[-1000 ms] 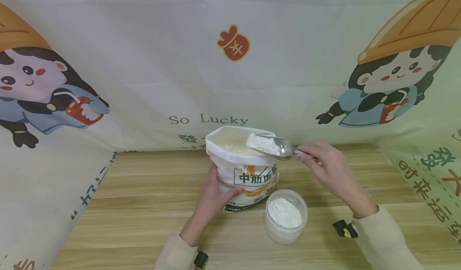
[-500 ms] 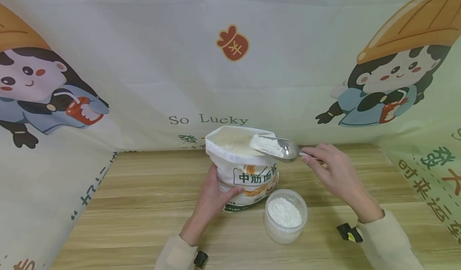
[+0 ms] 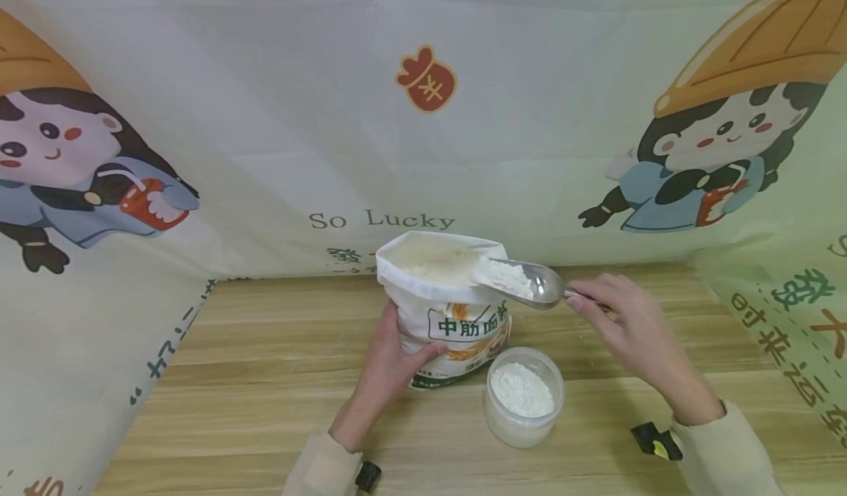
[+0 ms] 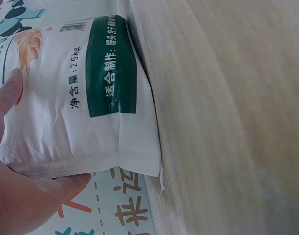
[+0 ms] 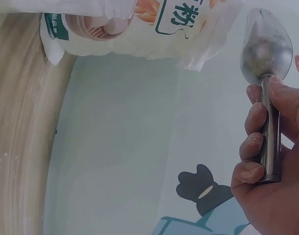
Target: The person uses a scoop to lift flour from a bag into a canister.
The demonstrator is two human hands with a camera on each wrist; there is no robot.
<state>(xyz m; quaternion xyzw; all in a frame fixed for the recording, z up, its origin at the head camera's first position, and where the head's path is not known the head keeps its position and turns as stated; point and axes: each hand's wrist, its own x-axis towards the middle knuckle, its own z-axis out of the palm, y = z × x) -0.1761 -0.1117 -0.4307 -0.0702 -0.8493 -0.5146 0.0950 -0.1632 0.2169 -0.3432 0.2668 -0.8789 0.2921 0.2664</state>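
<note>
A white flour bag (image 3: 437, 312) with its top rolled open stands on the table. My left hand (image 3: 392, 356) grips its left side, thumb across the front; the left wrist view shows the thumb (image 4: 10, 90) on the printed face. In my right hand (image 3: 629, 327) is the handle of a metal scoop (image 3: 545, 287); the right wrist view shows the fingers (image 5: 252, 144) curled round it. White flour (image 3: 506, 278) fills the scoop, whose tip is over the bag's right rim. Below it stands a clear round tub (image 3: 523, 431) with flour inside, touched by neither hand.
The wooden table (image 3: 265, 378) runs back to a printed cloth (image 3: 298, 114) that rises behind and at both sides. A black strap piece (image 3: 656, 441) hangs at the right sleeve, another black piece (image 3: 367, 475) at the left.
My right hand has moved right and a little toward me, drawing the loaded scoop from over the bag's opening to its right rim. The left hand, bag and tub have stayed in place.
</note>
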